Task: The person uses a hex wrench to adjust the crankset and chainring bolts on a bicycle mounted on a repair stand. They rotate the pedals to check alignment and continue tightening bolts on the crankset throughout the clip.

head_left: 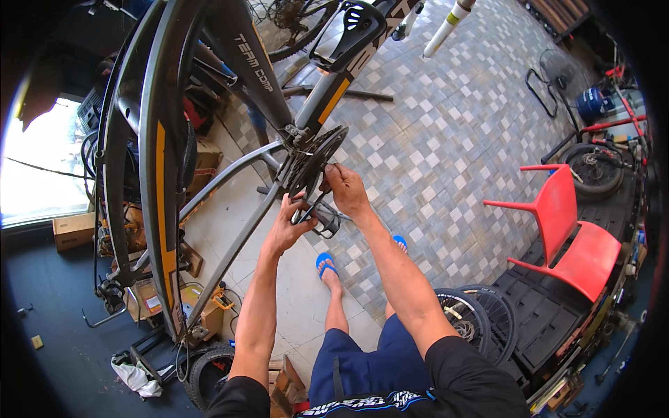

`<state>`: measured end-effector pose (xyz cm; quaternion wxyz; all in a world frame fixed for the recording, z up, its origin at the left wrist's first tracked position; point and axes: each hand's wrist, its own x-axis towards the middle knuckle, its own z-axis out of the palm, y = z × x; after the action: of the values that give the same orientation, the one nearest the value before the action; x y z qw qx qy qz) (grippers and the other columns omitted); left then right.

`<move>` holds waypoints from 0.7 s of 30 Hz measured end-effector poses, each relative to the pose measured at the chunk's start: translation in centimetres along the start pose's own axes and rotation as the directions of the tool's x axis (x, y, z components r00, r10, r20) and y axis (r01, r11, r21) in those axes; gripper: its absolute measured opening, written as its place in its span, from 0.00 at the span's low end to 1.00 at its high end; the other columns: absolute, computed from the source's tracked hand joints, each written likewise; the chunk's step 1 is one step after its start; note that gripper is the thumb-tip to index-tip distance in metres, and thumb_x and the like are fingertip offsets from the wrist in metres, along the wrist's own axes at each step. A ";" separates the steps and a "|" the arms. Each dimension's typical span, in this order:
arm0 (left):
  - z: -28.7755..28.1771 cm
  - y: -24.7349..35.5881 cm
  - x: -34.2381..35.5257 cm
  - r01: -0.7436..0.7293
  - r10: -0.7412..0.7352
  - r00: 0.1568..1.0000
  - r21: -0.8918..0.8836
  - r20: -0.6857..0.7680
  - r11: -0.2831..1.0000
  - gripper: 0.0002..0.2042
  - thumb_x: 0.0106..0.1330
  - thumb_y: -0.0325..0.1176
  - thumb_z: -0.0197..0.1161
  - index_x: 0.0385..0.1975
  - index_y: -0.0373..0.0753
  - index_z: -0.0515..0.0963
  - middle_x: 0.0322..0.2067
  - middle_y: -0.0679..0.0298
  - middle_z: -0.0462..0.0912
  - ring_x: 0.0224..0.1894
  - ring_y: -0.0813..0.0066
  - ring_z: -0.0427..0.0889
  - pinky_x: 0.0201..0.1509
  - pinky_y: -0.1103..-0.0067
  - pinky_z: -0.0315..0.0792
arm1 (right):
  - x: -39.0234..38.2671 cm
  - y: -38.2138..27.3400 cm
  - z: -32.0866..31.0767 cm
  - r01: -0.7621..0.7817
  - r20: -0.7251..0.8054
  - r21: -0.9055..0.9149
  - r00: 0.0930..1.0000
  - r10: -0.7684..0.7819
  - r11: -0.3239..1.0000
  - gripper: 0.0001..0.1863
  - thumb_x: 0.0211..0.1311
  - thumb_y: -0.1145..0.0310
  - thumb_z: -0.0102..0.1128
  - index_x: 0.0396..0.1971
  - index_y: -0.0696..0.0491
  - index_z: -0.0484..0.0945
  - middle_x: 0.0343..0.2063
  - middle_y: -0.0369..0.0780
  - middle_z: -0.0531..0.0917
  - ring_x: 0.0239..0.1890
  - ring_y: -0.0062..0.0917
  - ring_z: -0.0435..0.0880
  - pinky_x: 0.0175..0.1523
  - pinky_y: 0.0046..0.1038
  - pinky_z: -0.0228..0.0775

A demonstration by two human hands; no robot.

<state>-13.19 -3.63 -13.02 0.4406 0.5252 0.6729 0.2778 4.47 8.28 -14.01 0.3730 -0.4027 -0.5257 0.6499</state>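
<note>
A grey bicycle frame [159, 181] with orange stripes stands raised in front of me. At its bottom bracket sits the dark chainring [327, 150] with its crank, and a black pedal [326, 221] hangs below. My left hand [286, 226] is just under the chainring, its fingers curled around a slim dark part that I cannot make out. Close beside it, my right hand [346, 191] has thumb and fingers pinched together at the chainring's lower edge. What lies inside that pinch is hidden by the fingers. A black bottle cage [352, 31] is fixed on the frame tube above.
A red plastic chair [568, 233] stands on a black platform at the right, near loose bicycle wheels [488, 317]. Cardboard boxes [73, 231] and a repair stand base are at the left. A fan [559, 70] stands far right on the tiled floor [425, 150].
</note>
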 end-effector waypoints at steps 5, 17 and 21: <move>-0.5 2.1 -1.1 -0.105 0.103 0.993 -0.015 -0.058 0.994 0.23 0.58 0.49 0.75 0.43 0.35 0.83 0.49 0.55 0.71 0.62 0.55 0.71 0.66 0.65 0.65 | 0.3 0.8 -0.2 -0.042 0.066 0.211 0.997 0.029 0.977 0.27 0.79 0.49 0.49 0.28 0.58 0.79 0.23 0.37 0.82 0.29 0.22 0.80 0.39 0.27 0.71; -0.8 -0.9 -2.5 -0.028 -0.008 0.996 -0.391 -0.090 0.920 0.55 0.59 0.84 0.45 0.70 0.37 0.65 0.57 0.61 0.77 0.22 0.83 0.68 0.23 0.81 0.62 | 0.1 1.6 0.5 -0.164 0.087 0.421 0.986 0.140 0.892 0.26 0.78 0.48 0.52 0.29 0.56 0.78 0.24 0.39 0.80 0.29 0.28 0.83 0.40 0.31 0.75; -1.7 -0.5 -1.4 0.098 -0.084 0.995 -0.279 0.060 0.955 0.35 0.74 0.61 0.54 0.69 0.40 0.69 0.47 0.67 0.71 0.37 0.79 0.69 0.39 0.81 0.66 | -0.3 0.4 0.8 -0.158 0.103 0.427 0.987 0.125 0.891 0.25 0.78 0.48 0.52 0.30 0.56 0.78 0.24 0.38 0.80 0.29 0.27 0.83 0.40 0.30 0.76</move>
<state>-14.83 -4.99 -12.23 0.5391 0.4322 0.6392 0.3376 3.82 7.67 -14.27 0.3854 -0.3228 -0.3507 0.7901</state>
